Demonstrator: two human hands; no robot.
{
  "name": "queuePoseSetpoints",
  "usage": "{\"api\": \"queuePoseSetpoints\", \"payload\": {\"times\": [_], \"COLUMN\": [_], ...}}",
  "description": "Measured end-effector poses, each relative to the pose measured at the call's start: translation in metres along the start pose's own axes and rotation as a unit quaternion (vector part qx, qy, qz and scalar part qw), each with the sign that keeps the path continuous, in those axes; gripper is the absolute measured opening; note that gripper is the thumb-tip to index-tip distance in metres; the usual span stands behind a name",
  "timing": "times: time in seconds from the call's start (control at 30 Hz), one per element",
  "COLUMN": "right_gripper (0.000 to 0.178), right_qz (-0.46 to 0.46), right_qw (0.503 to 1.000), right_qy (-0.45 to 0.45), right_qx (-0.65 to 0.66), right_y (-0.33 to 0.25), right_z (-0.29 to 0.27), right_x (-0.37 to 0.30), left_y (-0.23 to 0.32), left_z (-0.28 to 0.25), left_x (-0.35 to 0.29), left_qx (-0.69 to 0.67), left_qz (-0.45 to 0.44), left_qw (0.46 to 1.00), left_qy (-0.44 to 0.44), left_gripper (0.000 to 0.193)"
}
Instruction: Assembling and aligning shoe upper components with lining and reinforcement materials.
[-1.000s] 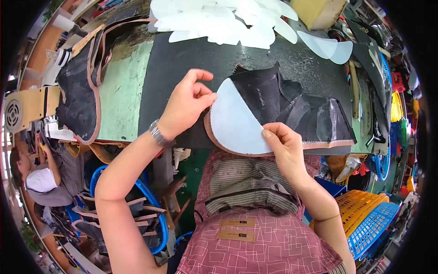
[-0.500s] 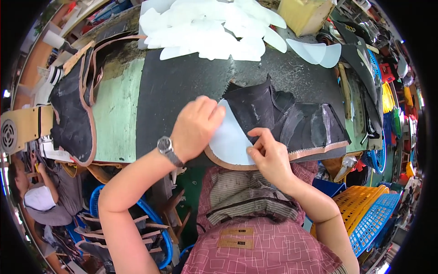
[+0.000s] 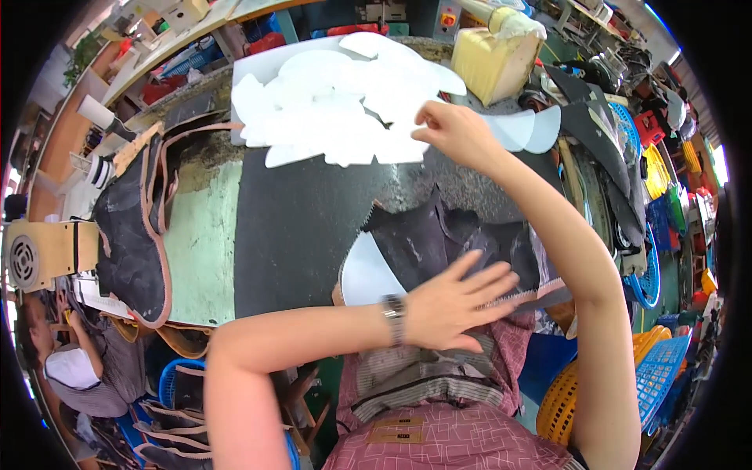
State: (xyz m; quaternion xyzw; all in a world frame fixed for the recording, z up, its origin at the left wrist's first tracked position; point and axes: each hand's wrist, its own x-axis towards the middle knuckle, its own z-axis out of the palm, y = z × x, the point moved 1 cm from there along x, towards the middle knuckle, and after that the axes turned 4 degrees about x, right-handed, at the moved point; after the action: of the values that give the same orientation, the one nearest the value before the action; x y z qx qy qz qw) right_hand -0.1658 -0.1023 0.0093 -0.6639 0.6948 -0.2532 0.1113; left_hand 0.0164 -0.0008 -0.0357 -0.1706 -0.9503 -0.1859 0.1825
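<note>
A black leather boot upper [image 3: 411, 243] with a notched, tan-edged border lies in front of me on the dark work mat [image 3: 286, 235]. A smooth white curved piece [image 3: 364, 274] rests on its left part. My left hand [image 3: 458, 305], with a watch on the wrist, is over the upper's near edge, fingers spread; whether it touches is unclear. Farther off, my right hand [image 3: 458, 139] is at the right side of a pile of white cut pieces [image 3: 321, 102]. Its fingers are curled, the tips slightly apart, and nothing shows between them.
Two pale curved pieces [image 3: 540, 129] lie right of the pile, near a yellowish block [image 3: 489, 63]. Another black upper [image 3: 129, 243] hangs at the left by a beige machine part [image 3: 47, 254]. Orange and blue baskets [image 3: 662, 376] stand at lower right. A person [image 3: 82, 364] sits at lower left.
My right hand has left the white piece and moved up to the pile. My left hand has let go of the piece's upper end and swung right over the upper. The view has shifted.
</note>
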Motion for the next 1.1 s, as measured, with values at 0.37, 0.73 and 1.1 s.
{"api": "queuePoseSetpoints", "payload": {"times": [0.37,0.73,1.1], "right_gripper": [0.028,0.017,0.024], "right_qz": [-0.044,-0.137,-0.209], "right_qw": [0.998,0.988,0.975], "right_qy": [-0.006,0.021,-0.02], "right_qx": [-0.045,-0.072,-0.068], "right_y": [0.011,-0.009,-0.01], "right_z": [0.064,0.099,0.105], "right_x": [0.166,0.159,0.145], "left_y": [-0.048,-0.267,-0.264], "left_z": [-0.072,-0.132,-0.12], "left_x": [-0.079,-0.076,-0.093], "left_qx": [-0.047,0.269,0.413], "left_qz": [-0.144,-0.669,-0.522], "left_qw": [0.971,0.693,0.744], "left_qy": [-0.187,-0.001,-0.053], "left_gripper": [0.06,0.046,0.015]}}
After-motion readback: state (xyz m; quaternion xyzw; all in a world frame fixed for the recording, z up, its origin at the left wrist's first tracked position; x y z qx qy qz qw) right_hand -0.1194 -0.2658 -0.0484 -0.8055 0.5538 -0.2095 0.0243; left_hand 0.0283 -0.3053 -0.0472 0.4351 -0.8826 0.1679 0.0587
